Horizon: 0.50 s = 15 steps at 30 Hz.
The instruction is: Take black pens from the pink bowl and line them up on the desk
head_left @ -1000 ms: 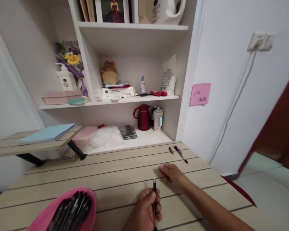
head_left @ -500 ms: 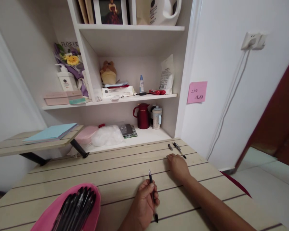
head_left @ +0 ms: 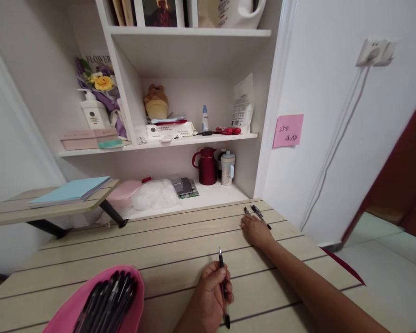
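Observation:
My left hand [head_left: 212, 293] is closed around a black pen [head_left: 223, 282]. The pen's silver tip points up and away from me, and its dark end sticks out below my fingers. Further back on the right, my right hand [head_left: 257, 231] lies palm down on the desk with its fingers stretched forward. Several loose black pens [head_left: 257, 212] lie just beyond it, partly covered by the hand. What is under its palm is hidden. At the lower left, a pink tray [head_left: 141, 296] holds a bundle of black pens [head_left: 107, 300].
The wood-striped desk [head_left: 180, 247] meets a white shelf unit [head_left: 194, 32]. A red jug [head_left: 207, 169] and a pale cup [head_left: 228, 170] stand on its lowest level. Blue papers [head_left: 71, 189] lie on a small raised stand [head_left: 104, 187] at left.
The view has shifted slightly. My right hand has edged toward the loose pens and covers more of them. My left hand still holds its pen.

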Tool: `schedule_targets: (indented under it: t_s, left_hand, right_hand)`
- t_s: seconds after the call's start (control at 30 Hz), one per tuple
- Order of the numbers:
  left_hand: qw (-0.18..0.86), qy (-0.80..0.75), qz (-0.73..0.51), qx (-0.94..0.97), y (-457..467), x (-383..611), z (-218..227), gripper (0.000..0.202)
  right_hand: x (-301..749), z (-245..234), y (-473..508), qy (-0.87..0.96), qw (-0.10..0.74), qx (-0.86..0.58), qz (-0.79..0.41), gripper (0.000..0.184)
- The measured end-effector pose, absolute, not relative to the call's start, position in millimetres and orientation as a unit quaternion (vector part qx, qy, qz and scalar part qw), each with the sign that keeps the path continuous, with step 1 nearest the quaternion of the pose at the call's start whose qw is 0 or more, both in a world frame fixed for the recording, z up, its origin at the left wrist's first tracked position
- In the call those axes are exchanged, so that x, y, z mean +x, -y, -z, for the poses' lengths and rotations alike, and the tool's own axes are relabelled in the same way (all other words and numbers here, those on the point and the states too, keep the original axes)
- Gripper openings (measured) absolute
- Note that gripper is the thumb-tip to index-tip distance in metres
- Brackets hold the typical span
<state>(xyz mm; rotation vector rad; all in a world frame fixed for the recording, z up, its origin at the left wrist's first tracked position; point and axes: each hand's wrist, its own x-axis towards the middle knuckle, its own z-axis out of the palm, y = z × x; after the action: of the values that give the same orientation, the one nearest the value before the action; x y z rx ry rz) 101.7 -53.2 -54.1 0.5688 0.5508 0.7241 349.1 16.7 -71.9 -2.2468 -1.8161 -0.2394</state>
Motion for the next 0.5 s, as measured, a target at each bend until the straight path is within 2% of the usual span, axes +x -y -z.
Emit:
schedule_targets:
  t_s: [0.5]
  left_hand:
    - [0.856,-0.27,-0.343,0.277,53.3,102.3,52.4,0.016]
  right_hand:
    - [349.9,68.4,-15.0,0.609,0.121,-0.781,0.066,0.03]
